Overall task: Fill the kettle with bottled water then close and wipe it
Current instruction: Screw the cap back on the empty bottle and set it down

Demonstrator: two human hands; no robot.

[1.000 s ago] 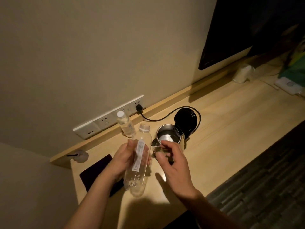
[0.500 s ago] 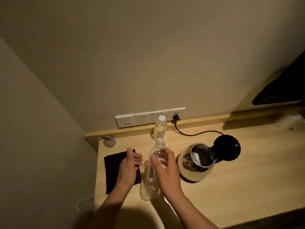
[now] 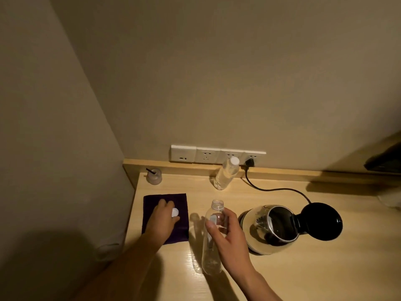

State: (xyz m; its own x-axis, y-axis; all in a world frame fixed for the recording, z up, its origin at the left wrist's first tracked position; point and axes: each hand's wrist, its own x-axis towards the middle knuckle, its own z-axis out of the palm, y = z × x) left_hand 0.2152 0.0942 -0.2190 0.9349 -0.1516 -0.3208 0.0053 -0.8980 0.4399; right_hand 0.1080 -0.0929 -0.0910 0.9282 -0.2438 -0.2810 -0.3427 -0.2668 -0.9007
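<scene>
Right hand (image 3: 230, 242) wrapped round uncapped bottle (image 3: 211, 240) upright on desk (image 3: 303, 276), open-lidded kettle (image 3: 273, 229) at its 3 o'clock, left hand (image 3: 162, 220) pinching white cap (image 3: 175, 212) over dark cloth (image 3: 152, 203) at 9 o'clock

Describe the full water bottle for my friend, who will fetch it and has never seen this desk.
Find the row of wall sockets above the back edge of the wooden desk. Right below them stands the sealed bottle, beside the kettle's black plug. Unlike the uncapped bottle in the right hand, it wears its white cap and nobody touches it.
</scene>
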